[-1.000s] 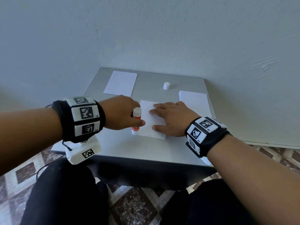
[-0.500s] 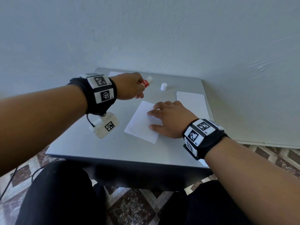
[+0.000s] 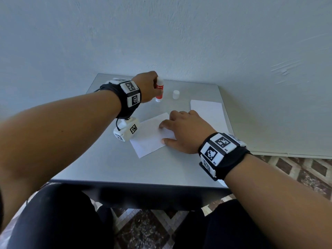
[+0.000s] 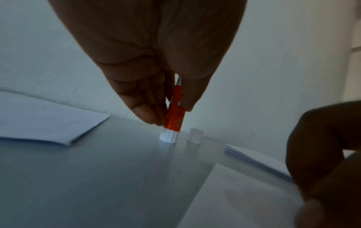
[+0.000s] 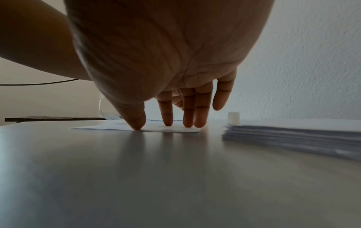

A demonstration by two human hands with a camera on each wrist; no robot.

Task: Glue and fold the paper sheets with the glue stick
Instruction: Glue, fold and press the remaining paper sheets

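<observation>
My left hand [image 3: 149, 87] grips the red and white glue stick [image 3: 159, 89] at the far middle of the grey table [image 3: 100, 162]. The stick stands upright with its white base on the tabletop [image 4: 169, 136], pinched between fingers and thumb. Its white cap [image 3: 176, 94] stands just to the right [image 4: 195, 135]. A white paper sheet [image 3: 149, 139] lies at the table's centre. My right hand [image 3: 181, 130] presses straight fingers [image 5: 168, 118] on the sheet's right part [image 5: 156, 128].
A stack of white sheets [image 3: 206, 110] lies at the right edge of the table [image 5: 293, 131]. A folded sheet [image 4: 48, 121] lies at the far left, hidden by my arm in the head view. A pale wall rises right behind the table.
My left hand carried the glue stick from the centre sheet's left edge to the far middle and stood it upright beside the cap. The right hand stayed on the sheet.
</observation>
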